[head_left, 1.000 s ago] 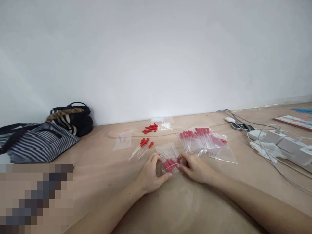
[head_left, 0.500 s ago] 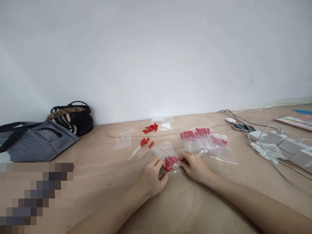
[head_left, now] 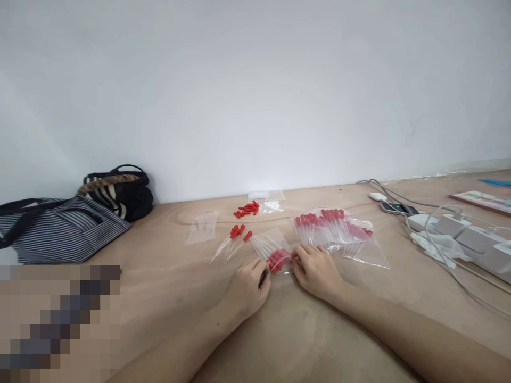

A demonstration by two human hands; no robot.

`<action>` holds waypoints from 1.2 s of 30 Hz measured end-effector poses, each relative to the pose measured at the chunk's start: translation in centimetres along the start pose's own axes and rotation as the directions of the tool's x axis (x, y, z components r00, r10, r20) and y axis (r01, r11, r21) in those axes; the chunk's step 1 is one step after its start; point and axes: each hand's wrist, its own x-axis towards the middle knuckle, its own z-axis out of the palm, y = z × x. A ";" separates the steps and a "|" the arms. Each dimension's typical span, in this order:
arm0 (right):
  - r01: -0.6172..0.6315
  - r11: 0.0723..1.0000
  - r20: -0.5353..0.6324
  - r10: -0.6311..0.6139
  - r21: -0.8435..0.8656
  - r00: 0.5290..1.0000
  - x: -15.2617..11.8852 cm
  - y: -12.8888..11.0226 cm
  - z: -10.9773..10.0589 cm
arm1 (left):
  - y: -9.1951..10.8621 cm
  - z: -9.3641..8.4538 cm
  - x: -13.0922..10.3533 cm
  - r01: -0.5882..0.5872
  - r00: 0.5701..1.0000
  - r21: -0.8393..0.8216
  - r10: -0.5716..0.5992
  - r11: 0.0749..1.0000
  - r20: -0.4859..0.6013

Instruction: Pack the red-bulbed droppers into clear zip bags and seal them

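A clear plastic bag (head_left: 272, 238) lies in front of me with several red-bulbed droppers (head_left: 278, 259) inside, bulbs toward me. My left hand (head_left: 251, 284) grips the bag's near left edge with curled fingers. On the opposite side, my right hand (head_left: 317, 268) pinches the near right edge. Several loose droppers (head_left: 236, 238) rest on the table just left of the bag, thin tips toward me. Filled bags of droppers (head_left: 339, 229) overlap one another beyond my right hand.
Red rubber bulbs (head_left: 248, 208) and clear tubes (head_left: 271, 206) lie at the back. A flat plastic bag (head_left: 202, 227) is at left. Farther left stand a striped bag (head_left: 67, 229) and a black bag (head_left: 138, 197). Chargers (head_left: 475, 244), cables and a phone (head_left: 399, 208) occupy the right.
The bag's near edge has come down flatter over the red bulbs. My left hand has drawn slightly left and its fingers have closed up; the right hand has shifted a little.
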 end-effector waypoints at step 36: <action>0.239 0.966 -0.047 -0.236 0.095 0.971 1.4 -1.5 0.5 | -1.0 0.3 0.4 0.042 0.998 -0.285 -0.026 0.957 0.059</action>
